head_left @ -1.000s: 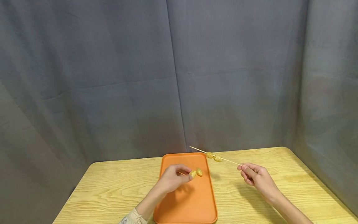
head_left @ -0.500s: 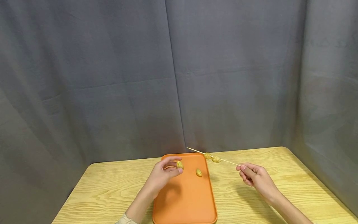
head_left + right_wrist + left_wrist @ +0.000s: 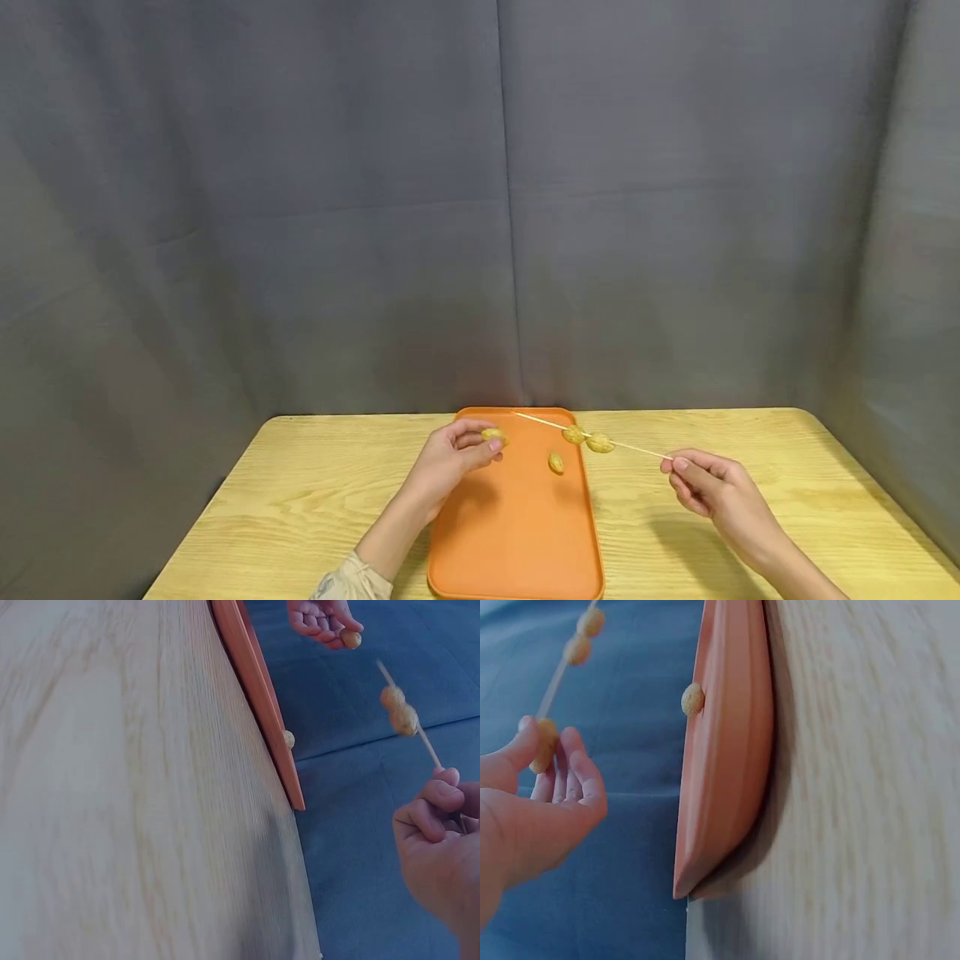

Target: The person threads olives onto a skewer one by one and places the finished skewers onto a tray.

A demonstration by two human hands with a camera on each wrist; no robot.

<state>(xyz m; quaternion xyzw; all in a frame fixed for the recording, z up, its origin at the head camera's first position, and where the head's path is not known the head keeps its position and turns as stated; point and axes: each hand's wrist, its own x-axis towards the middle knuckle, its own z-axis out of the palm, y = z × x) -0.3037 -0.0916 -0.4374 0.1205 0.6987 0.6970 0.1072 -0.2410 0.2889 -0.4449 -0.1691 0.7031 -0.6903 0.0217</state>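
Note:
My left hand (image 3: 446, 462) pinches an oval, yellow-brown food piece (image 3: 492, 435) between thumb and fingers, held above the tray's far left part. My right hand (image 3: 720, 500) grips the near end of a thin wooden skewer (image 3: 637, 450), which points left over the tray. Threaded on it are two similar pieces, the outer one (image 3: 573, 434) and the inner one (image 3: 599, 442), close together mid-stick. Bare stick shows beyond them. In the right wrist view a small gap parts the skewer tip from the held piece (image 3: 351, 638). Another loose piece (image 3: 556, 463) lies on the orange tray (image 3: 517, 533).
The tray lies lengthwise on a light wooden table (image 3: 322, 483), reaching near its far edge. A grey curtain (image 3: 360, 250) hangs behind the table, with another grey fabric side (image 3: 915, 333) at the right.
My left hand has lifted a piece off the tray, moved left, then turned it more level. The right hand keeps its hold on the skewer. The head view has shifted slightly.

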